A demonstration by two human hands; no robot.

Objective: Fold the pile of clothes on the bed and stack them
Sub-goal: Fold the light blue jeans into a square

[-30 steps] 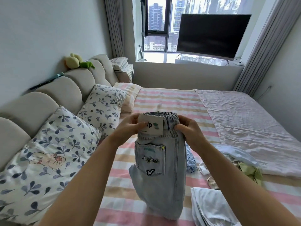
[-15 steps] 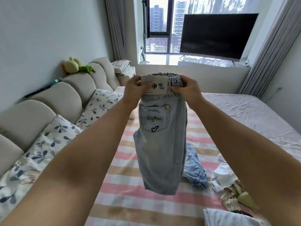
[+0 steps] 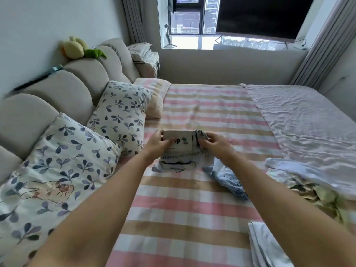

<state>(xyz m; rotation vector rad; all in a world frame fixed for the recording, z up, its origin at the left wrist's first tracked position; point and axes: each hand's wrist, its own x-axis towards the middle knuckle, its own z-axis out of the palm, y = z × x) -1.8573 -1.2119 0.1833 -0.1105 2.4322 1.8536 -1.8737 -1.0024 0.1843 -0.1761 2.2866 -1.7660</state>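
The jeans (image 3: 179,162), held up in the air half a second ago, now sit bunched on the striped bed (image 3: 192,211). Leaf-print pillows (image 3: 119,112) line the left. The left hand (image 3: 157,146) pinches the label end of the waistband and the right hand (image 3: 215,146) grips its gathered end. The unfolded pile (image 3: 308,182) lies further right, with a folded white garment (image 3: 266,247) nearer.

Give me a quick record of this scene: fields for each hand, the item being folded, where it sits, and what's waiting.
left hand: grips the waistband of the light blue denim jeans at the pale cardboard tag
right hand: grips the waistband's gathered end
jeans: bunched on the pink and tan striped bed sheet
waiting: crumpled pile of white and green clothes, right side
near right: white garment, lying flat
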